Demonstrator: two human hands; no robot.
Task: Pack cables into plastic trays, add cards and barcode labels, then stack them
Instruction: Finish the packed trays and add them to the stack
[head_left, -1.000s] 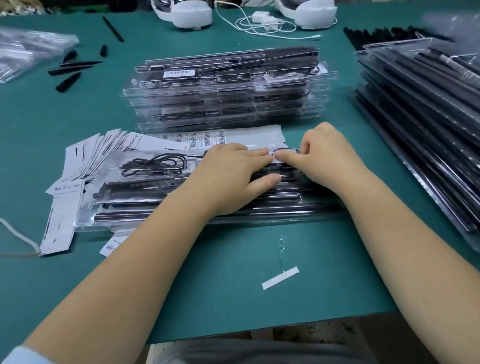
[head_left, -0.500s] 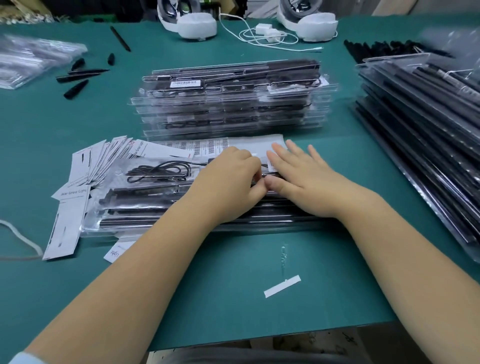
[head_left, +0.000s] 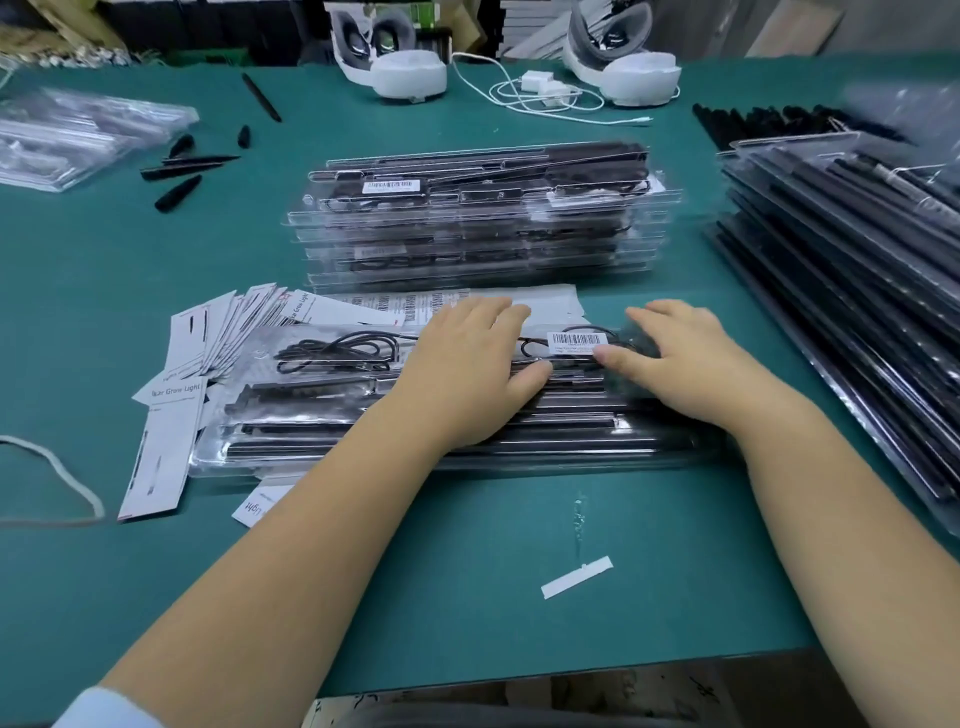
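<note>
A clear plastic tray (head_left: 322, 457) lies in front of me on the green table, holding black bars and a coiled black cable (head_left: 337, 351). A white barcode label (head_left: 579, 340) is stuck on its top, between my hands. My left hand (head_left: 467, 374) rests flat on the tray's middle with straight fingers. My right hand (head_left: 685, 358) lies flat on the tray's right part, thumb beside the label. A stack of packed trays (head_left: 478, 223) stands behind. White cards (head_left: 208, 332) fan out at the tray's left end, and a barcode label sheet (head_left: 405, 306) lies behind the tray.
A slanted pile of trays with black bars (head_left: 852, 291) fills the right side. Empty clear trays (head_left: 72, 135) and loose black parts (head_left: 182, 176) lie far left. White headsets (head_left: 410, 73) and a charger cable (head_left: 540, 93) sit at the back. A white paper strip (head_left: 576, 577) lies near the front edge.
Both hands have spread apart and flattened on the tray, uncovering the barcode label that now sits stuck on its top. The view has tilted slightly downward.
</note>
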